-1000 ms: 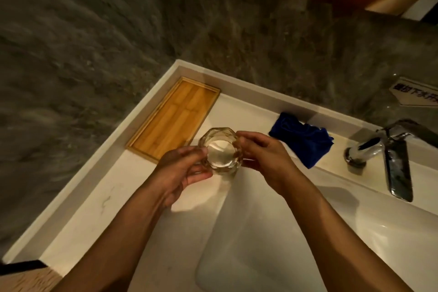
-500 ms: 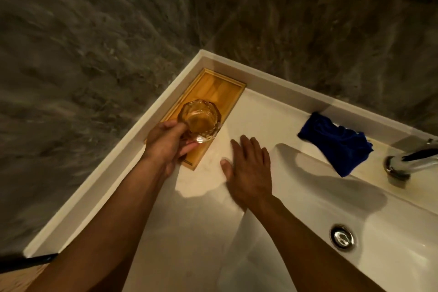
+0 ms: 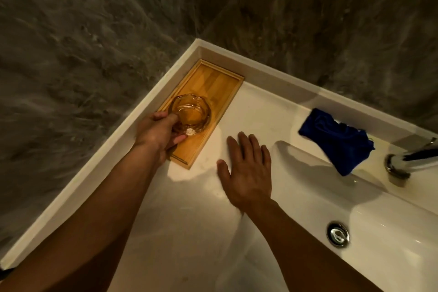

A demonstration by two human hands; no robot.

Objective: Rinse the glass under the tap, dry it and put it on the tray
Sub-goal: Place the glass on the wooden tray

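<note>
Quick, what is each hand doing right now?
Left hand: closed around the glass, over the wooden tray.
Right hand: open, flat on the white counter, holding nothing.

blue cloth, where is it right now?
Head view, right side: the crumpled blue cloth lies on the white counter ledge behind the basin, just left of the chrome tap.

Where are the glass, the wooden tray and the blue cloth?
glass (image 3: 192, 113), head view, inside of the bowl.
wooden tray (image 3: 219, 80), head view, bare far floor.
blue cloth (image 3: 336, 140), head view, middle folds.
</note>
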